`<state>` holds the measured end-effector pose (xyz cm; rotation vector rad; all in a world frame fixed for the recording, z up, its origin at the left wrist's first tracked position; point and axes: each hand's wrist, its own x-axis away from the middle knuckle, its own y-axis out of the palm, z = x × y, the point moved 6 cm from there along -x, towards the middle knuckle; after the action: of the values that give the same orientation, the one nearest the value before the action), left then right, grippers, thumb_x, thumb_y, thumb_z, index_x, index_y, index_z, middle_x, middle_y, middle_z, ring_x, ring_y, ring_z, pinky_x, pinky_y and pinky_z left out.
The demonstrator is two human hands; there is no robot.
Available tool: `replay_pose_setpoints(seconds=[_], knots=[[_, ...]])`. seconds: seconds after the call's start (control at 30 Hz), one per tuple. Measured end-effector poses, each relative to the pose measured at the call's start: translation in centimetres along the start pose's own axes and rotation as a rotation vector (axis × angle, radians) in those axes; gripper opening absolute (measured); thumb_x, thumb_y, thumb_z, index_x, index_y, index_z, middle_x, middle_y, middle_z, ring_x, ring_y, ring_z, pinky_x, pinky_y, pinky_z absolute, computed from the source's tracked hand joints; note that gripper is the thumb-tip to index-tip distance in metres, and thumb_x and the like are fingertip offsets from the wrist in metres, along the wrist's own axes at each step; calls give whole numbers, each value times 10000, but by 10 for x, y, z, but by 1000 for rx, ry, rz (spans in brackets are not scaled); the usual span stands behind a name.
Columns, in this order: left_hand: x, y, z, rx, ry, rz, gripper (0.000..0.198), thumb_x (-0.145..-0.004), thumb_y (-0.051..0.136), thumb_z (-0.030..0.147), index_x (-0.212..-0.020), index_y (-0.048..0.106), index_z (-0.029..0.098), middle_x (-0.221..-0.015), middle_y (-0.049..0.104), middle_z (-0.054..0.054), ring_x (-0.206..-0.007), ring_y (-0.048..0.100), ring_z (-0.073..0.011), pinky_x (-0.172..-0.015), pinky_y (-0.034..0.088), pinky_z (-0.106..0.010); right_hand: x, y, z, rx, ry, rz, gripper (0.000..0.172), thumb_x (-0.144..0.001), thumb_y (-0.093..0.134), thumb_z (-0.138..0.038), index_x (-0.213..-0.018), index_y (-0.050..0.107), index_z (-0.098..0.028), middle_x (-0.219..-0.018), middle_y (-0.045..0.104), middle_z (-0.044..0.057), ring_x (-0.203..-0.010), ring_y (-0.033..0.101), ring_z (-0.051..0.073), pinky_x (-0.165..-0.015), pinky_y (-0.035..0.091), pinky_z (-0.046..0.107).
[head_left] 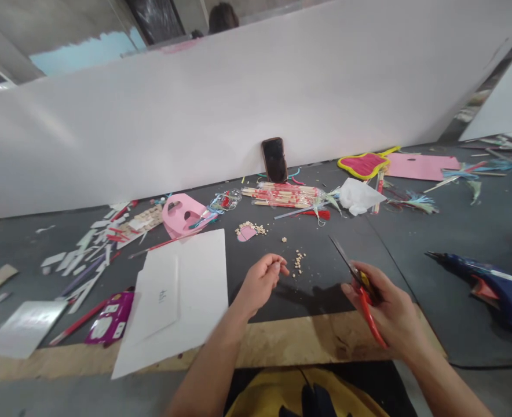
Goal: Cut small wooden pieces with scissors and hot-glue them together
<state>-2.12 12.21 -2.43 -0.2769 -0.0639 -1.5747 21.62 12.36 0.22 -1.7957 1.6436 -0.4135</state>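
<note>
My left hand (264, 281) is closed in a pinch over the dark tabletop (247, 304). Whatever its fingertips may hold is too small to make out. Just right of those fingers lies a loose scatter of small pale beads (298, 263). More beads are heaped around a small pink piece (247, 233) farther back, and a small bead cluster (284, 239) sits between the two groups. My right hand (380, 304) grips red-handled scissors (347, 259), their blades pointing away and to the left, raised above the table's near edge.
White paper (195, 278) and a purple packet (112, 317) lie on the left. A phone (275, 159) leans on the white partition (221, 110), behind wrapped sticks (282, 195). On the right rests a blue glue gun (490, 284). A person's head (223, 17) shows beyond.
</note>
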Motion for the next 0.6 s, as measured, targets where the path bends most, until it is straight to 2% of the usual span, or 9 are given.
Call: replay_pose_setpoints(seconds=[0.1,0.2,0.27,0.4,0.5,0.6], knots=[[11,0,0,149,-30,9,215,-832,494,356,-855,552,151,-803,622,-41,-529,446,-67,-502,369,-196,4,3,-4,-10,-6,-27,437,-816,543,-435,-1189,494,-211,-721,586,-2,-572,551,123,-524,458,216],[19,1,-1,192,-50,31,238,-804,554,379,-839,577,144,-817,612,-43,-579,516,-82,-522,405,-201,6,12,-10,46,-41,-126,504,-820,534,-449,-1256,436,-215,-922,629,55,-744,613,162,-649,497,256],[23,2,-4,221,-69,43,255,-802,564,390,-864,585,144,-807,618,-43,-595,551,-96,-503,404,-200,5,18,-15,119,-61,-195,499,-819,531,-461,-1252,438,-230,-1014,624,69,-845,616,185,-719,501,284],[27,4,-9,209,-79,38,235,-826,537,370,-905,583,155,-777,654,-43,-579,572,-113,-490,390,-212,1,27,-24,196,-109,-264,456,-827,518,-460,-1220,470,-234,-1069,621,76,-915,612,201,-767,498,307],[26,-5,-6,-76,0,103,191,-850,501,336,-892,605,182,-805,676,-41,-672,602,-150,-584,421,-249,-1,25,-26,210,-127,-217,432,-836,503,-464,-1199,492,-230,-1070,627,81,-947,604,216,-777,493,320],[20,-15,3,-592,138,192,158,-849,503,276,-814,640,204,-818,669,-41,-806,583,-196,-726,411,-302,-1,16,-18,184,-69,-135,436,-832,504,-471,-1194,501,-228,-975,651,65,-762,624,183,-677,501,291]])
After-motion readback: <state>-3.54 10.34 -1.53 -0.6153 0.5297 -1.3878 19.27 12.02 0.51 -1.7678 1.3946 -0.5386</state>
